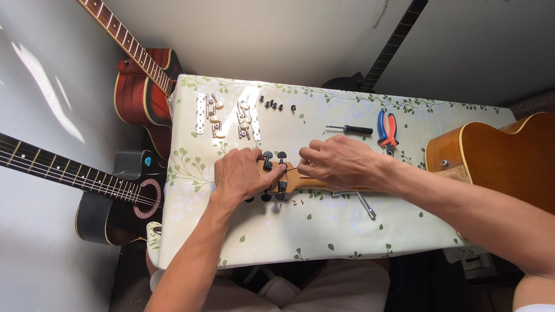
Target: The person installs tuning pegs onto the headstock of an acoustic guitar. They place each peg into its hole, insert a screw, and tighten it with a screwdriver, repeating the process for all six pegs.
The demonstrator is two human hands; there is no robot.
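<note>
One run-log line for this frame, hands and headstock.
left hand: on guitar headstock by black tuners | right hand: on neck | pliers, screwdriver: idle on table

Pale worktop (347, 231) with green leaf print, amber guitar (497, 159) at three o'clock, red-and-blue pliers (387, 130), black tuning pegs (274, 156), red guitar (139, 92) at ten o'clock

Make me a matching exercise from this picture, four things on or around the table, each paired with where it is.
Things:
1. pliers
2. black guitar
3. screwdriver
4. old tuner strips

Places:
A. on the floor, left of the table
B. far left part of the tablecloth
C. just left of the pliers
D. far side, beyond the right hand

Pairs: 1-D, 2-A, 3-C, 4-B
</note>
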